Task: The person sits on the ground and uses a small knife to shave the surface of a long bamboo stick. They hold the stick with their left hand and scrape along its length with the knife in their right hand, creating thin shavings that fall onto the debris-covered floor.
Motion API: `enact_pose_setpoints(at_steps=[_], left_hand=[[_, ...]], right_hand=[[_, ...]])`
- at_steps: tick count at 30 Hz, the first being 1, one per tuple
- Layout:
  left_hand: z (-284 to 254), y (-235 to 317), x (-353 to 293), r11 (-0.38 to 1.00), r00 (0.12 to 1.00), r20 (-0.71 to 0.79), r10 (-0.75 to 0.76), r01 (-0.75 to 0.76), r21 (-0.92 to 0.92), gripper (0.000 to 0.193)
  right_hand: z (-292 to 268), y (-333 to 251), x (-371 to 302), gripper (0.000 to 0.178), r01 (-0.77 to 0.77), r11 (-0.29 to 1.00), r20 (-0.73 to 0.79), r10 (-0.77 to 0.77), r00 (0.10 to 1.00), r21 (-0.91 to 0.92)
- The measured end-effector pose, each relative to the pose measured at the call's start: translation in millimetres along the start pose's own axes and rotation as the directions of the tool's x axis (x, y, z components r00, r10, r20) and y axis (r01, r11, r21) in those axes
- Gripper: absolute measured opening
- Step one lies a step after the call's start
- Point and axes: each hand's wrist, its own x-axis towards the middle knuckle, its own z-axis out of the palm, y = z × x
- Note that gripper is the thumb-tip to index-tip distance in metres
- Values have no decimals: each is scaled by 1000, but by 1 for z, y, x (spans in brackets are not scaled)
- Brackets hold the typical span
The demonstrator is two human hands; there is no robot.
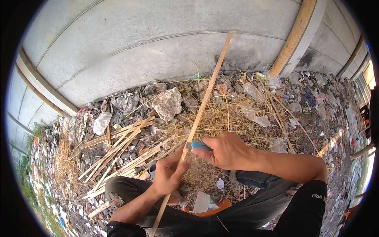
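Observation:
A long, pale bamboo strip (209, 93) slants from between my knees up to the far wall, where its tip appears to rest. My left hand (169, 175) is wrapped round its lower part, with the thumb along it. My right hand (229, 151) grips a blue-handled knife (200, 146). The short blade lies across the strip just above my left hand, and seems to touch it. My fingers partly cover the knife's handle.
Cut bamboo slats (118, 156) lie piled at the left. Behind them sits a rough stone chunk (167, 104). Straw-like shavings (221, 114) and litter cover the ground before a grey concrete wall (158, 55). An orange object (215, 208) shows between my legs.

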Motion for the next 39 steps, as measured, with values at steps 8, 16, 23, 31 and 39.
enact_pose_setpoints(at_steps=[8, 16, 23, 31, 39], left_hand=[[9, -12, -8, 997, 996, 45, -76, 76, -3, 52], [-4, -15, -9, 998, 1000, 11, -27, 26, 56, 56], [-1, -26, -36, 992, 934, 351, 60, -96, 85, 51], [-3, -12, -17, 980, 908, 390, -156, 191, -54, 52], [0, -2, -11, 913, 802, 538, -260, 386, -135, 55]], right_hand=[[-24, 67, 10, 70, -183, 976, -86, 194, 977, 118], [16, 45, 14, 70, -12, 1000, -75, 14, 997, 22], [-94, 320, -39, 78, -631, 725, -694, 604, 391, 276], [-122, 207, -39, 57, -280, 666, -559, 739, 376, 691], [-131, 128, -22, 51, -419, 885, -562, 456, 690, 204]])
